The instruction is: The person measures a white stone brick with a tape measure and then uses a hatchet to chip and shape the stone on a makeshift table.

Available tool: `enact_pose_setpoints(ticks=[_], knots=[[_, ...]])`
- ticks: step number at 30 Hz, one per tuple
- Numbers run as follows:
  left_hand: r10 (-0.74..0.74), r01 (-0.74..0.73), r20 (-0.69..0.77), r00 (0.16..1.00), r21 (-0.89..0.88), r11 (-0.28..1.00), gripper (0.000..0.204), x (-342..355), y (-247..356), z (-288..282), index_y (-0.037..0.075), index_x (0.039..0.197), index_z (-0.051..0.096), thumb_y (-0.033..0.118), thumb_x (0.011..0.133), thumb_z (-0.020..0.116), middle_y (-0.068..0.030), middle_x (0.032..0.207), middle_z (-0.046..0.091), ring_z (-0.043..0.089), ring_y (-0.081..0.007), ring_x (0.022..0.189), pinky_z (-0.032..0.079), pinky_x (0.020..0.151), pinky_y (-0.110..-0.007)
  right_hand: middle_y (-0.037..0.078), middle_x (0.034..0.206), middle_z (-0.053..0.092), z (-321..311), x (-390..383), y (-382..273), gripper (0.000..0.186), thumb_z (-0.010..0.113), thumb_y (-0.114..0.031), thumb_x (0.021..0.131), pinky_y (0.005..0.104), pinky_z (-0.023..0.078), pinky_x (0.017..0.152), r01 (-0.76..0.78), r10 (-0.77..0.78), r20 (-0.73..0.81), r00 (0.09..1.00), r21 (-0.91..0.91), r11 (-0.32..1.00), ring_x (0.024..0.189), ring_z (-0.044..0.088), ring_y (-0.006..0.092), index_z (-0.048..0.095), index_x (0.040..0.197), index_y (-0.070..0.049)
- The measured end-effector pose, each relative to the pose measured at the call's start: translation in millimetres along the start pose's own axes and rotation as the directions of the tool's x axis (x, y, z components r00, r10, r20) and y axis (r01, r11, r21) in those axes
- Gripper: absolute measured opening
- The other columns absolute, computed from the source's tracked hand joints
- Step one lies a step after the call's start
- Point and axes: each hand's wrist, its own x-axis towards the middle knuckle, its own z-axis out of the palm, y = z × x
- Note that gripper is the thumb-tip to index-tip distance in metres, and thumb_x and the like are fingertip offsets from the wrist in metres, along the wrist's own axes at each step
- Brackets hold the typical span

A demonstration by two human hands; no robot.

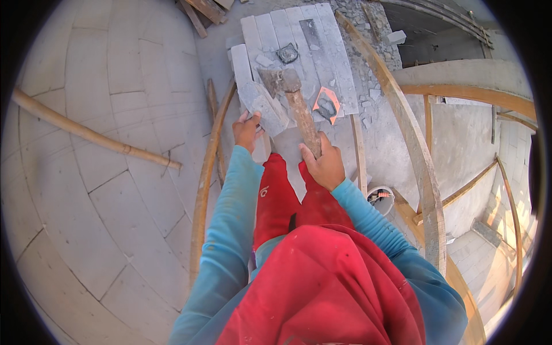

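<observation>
My right hand point(324, 167) grips the wooden handle of a hammer-axe point(299, 109) whose metal head rests against a grey block. My left hand point(246, 130) holds the near end of that grey block point(263, 104), which lies tilted on a stack of similar grey blocks point(299, 40). Both arms wear blue sleeves, and red trousers and a red shirt fill the lower middle of the view.
An orange trowel point(326, 105) and a dark lump lie on the block stack. I stand on wooden scaffold poles point(202, 190) beside a white block wall point(103, 172). A bamboo pole point(92, 133) leans across the wall. A white bucket point(380, 197) sits below right.
</observation>
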Motion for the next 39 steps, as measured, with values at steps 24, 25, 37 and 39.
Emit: enact_pose_setpoints(ticks=[24,25,37,39], knots=[[-0.021,0.022,-0.022,1.000,0.058,0.998,0.067,1,4,1,0.000,0.153,0.043,0.015,0.095,0.073,-0.0136,0.134,0.063,0.062,-0.0299,0.119,0.052,0.103,-0.051,0.028,0.084,0.069,49,23,69,0.047,0.071,-0.029,0.093,0.0532,0.052,0.068,-0.082,0.089,0.059,0.994,-0.114,0.990,0.075,0.067,0.0498,0.054,0.122,0.004],[-0.029,0.029,0.011,1.000,0.053,0.998,0.069,0,5,-4,0.001,0.155,0.040,0.016,0.096,0.072,-0.0130,0.135,0.062,0.061,-0.0297,0.121,0.050,0.104,-0.051,0.028,0.084,0.069,40,27,59,0.047,0.071,-0.029,0.093,0.0534,0.052,0.068,-0.073,0.080,0.071,0.994,-0.090,0.993,0.075,0.067,0.0501,0.054,0.122,0.004],[-0.020,0.020,0.005,1.000,0.085,0.996,0.066,1,8,-2,0.003,0.154,0.042,0.019,0.097,0.072,-0.0102,0.135,0.063,0.061,-0.0273,0.122,0.050,0.104,-0.049,0.028,0.081,0.068,42,29,73,0.043,0.072,-0.029,0.091,0.0550,0.051,0.068,0.047,-0.042,0.029,0.999,-0.174,0.984,0.077,0.066,0.0520,0.057,0.118,0.002],[-0.024,0.024,0.002,1.000,0.080,0.996,0.064,3,6,-3,0.004,0.152,0.045,0.018,0.096,0.072,-0.0099,0.135,0.063,0.062,-0.0268,0.121,0.050,0.104,-0.049,0.027,0.081,0.068,39,33,81,0.042,0.073,-0.027,0.090,0.0548,0.051,0.068,0.011,0.010,0.096,0.995,-0.212,0.977,0.076,0.066,0.0527,0.057,0.117,0.001]])
